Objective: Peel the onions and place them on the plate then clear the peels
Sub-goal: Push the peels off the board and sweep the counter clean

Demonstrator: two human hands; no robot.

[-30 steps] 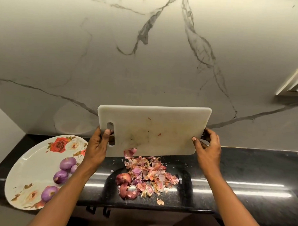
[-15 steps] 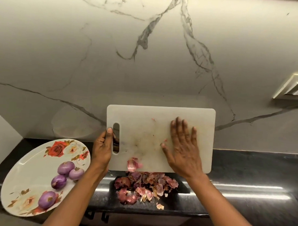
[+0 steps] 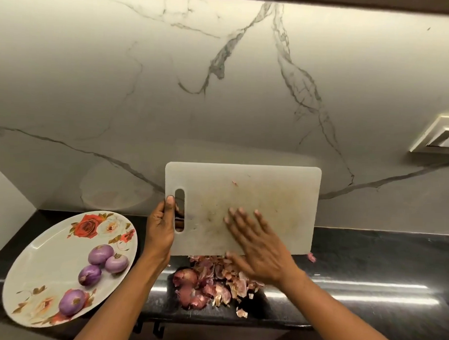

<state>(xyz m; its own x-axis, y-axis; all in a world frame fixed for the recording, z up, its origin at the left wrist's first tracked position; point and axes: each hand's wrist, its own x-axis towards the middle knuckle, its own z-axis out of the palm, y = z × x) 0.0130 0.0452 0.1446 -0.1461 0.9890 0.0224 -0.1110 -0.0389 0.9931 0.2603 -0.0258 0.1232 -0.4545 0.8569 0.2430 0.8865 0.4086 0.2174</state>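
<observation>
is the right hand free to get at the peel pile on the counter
Likely yes: the right hand lies open and empty on the cutting board, just above the peel pile, and nothing covers the peels.

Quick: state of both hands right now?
Left hand: grips the cutting board by its handle slot.
Right hand: open, fingers flat on the board.

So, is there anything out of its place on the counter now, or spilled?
Yes, a little. One pink peel scrap lies alone on the black counter, right of the cutting board, apart from the peel pile. Another flake sits near the counter's front edge, where it might fall.
</observation>
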